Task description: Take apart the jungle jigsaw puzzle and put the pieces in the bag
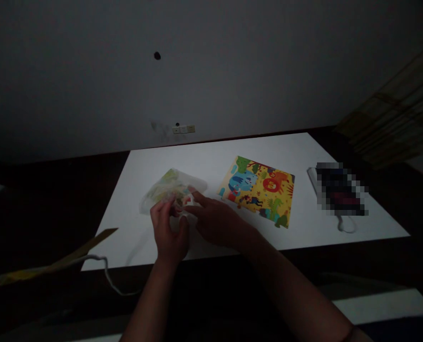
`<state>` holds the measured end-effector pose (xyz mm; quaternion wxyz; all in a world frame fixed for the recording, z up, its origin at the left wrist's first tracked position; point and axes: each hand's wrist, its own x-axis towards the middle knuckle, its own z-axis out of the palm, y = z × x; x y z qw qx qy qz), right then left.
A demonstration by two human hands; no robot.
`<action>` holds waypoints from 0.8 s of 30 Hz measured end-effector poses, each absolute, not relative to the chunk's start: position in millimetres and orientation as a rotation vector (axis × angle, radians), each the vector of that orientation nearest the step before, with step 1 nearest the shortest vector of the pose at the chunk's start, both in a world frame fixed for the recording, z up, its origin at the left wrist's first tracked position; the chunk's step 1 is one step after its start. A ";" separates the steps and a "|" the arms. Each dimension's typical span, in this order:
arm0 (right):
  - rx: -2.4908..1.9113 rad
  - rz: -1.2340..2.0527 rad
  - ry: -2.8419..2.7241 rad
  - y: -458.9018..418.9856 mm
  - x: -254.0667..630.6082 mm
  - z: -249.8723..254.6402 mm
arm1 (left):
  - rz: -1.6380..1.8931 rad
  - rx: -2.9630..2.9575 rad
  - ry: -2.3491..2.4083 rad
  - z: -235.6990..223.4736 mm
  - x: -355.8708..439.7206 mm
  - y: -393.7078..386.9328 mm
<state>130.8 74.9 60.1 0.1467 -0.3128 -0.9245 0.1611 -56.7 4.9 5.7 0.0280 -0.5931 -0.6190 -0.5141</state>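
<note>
A crumpled clear plastic bag (170,190) with something green and yellow inside lies on a white sheet (218,161). My left hand (168,228) and my right hand (215,219) meet at the bag's near edge, fingers pinching the plastic and a small white part. What they pinch is partly hidden by my fingers. Just right of my right fingertips lies a colourful jungle-animal picture card (257,191) showing an elephant and a lion, and it looks untouched.
A pixelated dark object (341,189) with a white loop (347,226) lies at the sheet's right. A white cord (106,273) and a yellow strip (51,261) cross the dark table at lower left. A wall switch plate (183,129) and a woven blind (393,104) stand behind.
</note>
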 end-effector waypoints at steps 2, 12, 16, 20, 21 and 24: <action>-0.871 0.552 -2.618 72.5 144.2 58.2 | -1.569 -1.836 -1.902 6.3 -56.3 4.8; -1.454 0.180 -2.497 114.2 189.0 45.4 | -1.595 -1.825 -1.917 4.4 -56.8 5.3; -1.556 0.225 -2.588 131.0 191.8 48.1 | -1.581 -1.837 -1.887 3.9 -56.8 6.0; -1.568 0.178 -2.712 138.2 190.8 58.6 | -1.578 -1.826 -1.889 4.2 -56.0 5.7; -1.560 0.153 -2.749 138.7 190.1 60.8 | -1.576 -1.827 -1.892 4.3 -55.9 5.5; -1.499 0.098 -2.844 138.1 189.1 64.5 | -1.581 -1.833 -1.897 4.6 -56.0 5.0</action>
